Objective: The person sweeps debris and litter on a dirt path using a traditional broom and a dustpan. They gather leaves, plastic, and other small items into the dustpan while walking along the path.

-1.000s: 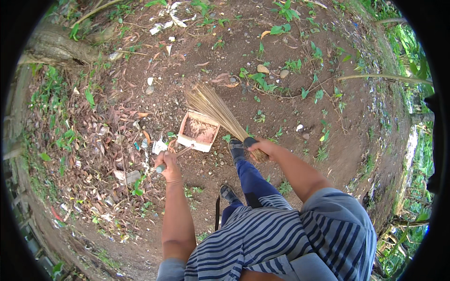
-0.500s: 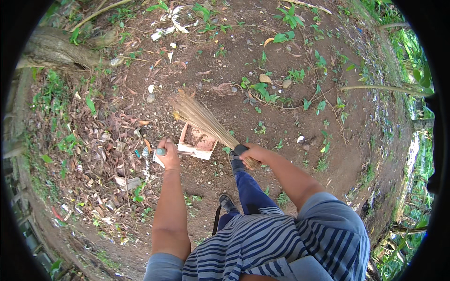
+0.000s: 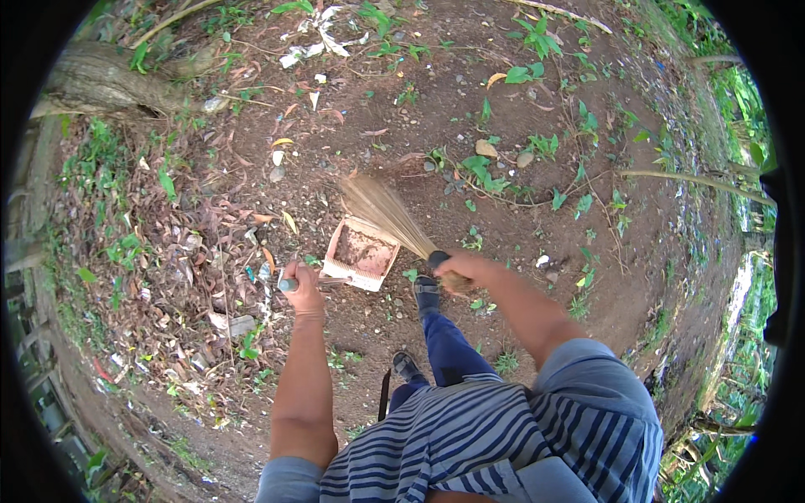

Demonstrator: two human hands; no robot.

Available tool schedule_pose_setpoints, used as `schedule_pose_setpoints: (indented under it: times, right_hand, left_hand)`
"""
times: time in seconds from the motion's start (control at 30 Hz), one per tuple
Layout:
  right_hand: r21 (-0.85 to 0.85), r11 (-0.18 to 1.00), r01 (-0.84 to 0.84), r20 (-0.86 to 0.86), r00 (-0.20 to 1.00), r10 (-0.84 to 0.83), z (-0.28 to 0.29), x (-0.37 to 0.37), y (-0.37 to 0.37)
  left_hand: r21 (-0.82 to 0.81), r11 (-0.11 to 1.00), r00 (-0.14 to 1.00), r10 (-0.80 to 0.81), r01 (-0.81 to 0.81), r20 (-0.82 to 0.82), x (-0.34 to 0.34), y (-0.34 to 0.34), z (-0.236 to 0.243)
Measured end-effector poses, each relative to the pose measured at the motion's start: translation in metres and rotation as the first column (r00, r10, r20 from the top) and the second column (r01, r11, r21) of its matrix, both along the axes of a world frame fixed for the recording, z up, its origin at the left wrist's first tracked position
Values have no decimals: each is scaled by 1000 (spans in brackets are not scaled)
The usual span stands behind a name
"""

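- Pinkish dustpan (image 3: pixel 355 277) on the soil (image 3: pixel 553 243), just ahead of the feet (image 3: pixel 427 293), with dirt (image 3: pixel 362 250) inside.
- Gripping its handle (image 3: pixel 288 285) in the curled fingers of the left hand (image 3: pixel 303 290); best to press flat and hold steady.
- Gripping the stick broom (image 3: pixel 406 231) in the closed fingers of the right hand (image 3: pixel 466 268), with bristles (image 3: pixel 369 199) by the pan's far edge; best to sweep low, with short, soft strokes.

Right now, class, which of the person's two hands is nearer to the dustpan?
Left. The left hand grips the dustpan by its handle; the right hand is apart from it, off to its right, gripping the broom.
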State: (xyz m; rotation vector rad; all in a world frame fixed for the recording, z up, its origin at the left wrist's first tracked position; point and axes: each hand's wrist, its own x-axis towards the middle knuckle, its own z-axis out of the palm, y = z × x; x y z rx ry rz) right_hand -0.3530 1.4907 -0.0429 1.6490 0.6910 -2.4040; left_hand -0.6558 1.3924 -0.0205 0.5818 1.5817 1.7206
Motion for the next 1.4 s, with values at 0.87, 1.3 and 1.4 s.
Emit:
schedule_pose_setpoints:
  times: [0.87, 1.3, 1.4]
  right_hand:
    - [62, 983, 171, 79, 981, -175, -10, -54, -31]
    - [15, 999, 37, 32, 999, -37, 18, -72, -145]
    - [-54, 951, 306, 139, 945, -296, -4, -117, -186]
  left_hand:
    - [-46, 998, 999, 32, -34, -43, -42, -38, -8]
    - [70, 943, 945, 326, -324, -13, -165, -257, 54]
    - [37, 926, 924, 378, -376, -58, -181, -303, 51]
